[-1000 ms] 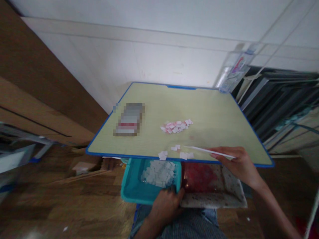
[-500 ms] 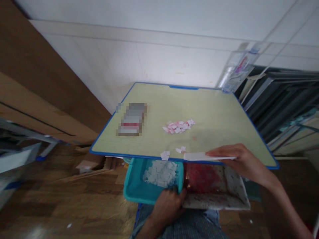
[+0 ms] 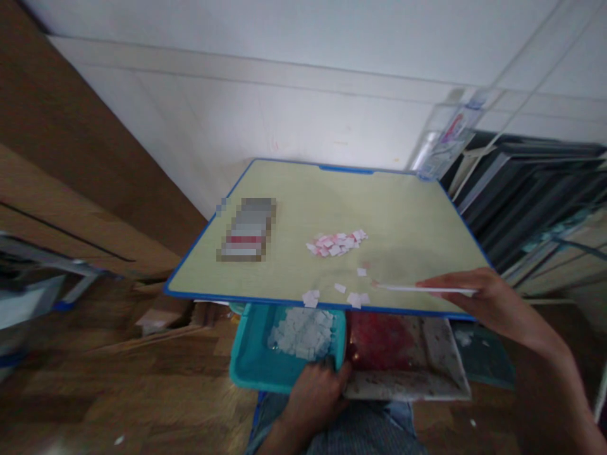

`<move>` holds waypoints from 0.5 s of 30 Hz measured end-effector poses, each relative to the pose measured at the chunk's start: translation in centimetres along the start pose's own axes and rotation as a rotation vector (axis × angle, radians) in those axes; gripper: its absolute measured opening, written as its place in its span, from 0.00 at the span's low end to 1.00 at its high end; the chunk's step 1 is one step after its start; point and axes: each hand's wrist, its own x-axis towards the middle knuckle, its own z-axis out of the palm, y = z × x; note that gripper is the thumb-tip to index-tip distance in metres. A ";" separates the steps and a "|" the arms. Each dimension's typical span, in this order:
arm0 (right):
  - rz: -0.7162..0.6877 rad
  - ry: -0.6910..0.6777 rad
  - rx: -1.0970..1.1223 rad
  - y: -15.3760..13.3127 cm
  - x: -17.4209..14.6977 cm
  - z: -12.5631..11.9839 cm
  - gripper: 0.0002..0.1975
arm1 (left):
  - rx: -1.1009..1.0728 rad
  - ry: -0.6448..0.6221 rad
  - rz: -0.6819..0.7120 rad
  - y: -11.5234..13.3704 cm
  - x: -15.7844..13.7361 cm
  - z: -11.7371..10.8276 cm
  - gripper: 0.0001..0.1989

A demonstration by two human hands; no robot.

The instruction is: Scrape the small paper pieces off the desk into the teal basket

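Note:
My right hand [image 3: 484, 303] pinches a thin white flat strip [image 3: 427, 289], seen nearly edge-on just above the front right of the small table [image 3: 403, 208]. A few white square pieces [image 3: 357, 300] lie by the table's front edge, left of the strip's tip. Farther back is a heap of pink-stained white squares [image 3: 336, 243]. My left hand [image 3: 317, 388] is closed over the near right rim of a teal basin [image 3: 256, 373], its fingertips partly hidden. Many white squares [image 3: 303, 332] lie in the basin. Beside it is a white tray [image 3: 408, 388] with red liquid or stain.
A pixelated phone-like object [image 3: 247, 229] lies on the table's left. Behind the right back corner stands a clear plastic bottle [image 3: 448, 139]. Dark flat panels [image 3: 531, 183] lean at the right. Cardboard [image 3: 175, 316] lies on the floor at left.
My right hand has lifted and shifted right with the strip, which has turned edge-on. More white squares now show near the table's front edge. My left hand has stayed in place.

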 end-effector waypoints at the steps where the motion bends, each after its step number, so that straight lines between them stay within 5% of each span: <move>1: 0.024 0.020 -0.002 0.3 -0.2 -0.2 0.10 | -0.004 -0.004 0.000 0.0 0.0 0.0 0.24; 7: 0.050 0.199 -0.054 -0.1 -0.2 0.1 0.09 | -0.012 0.001 -0.020 0.1 0.1 0.2 0.23; 15: -0.123 0.085 0.025 -2.5 2.9 3.0 0.11 | 0.002 0.011 -0.015 0.0 0.0 0.3 0.20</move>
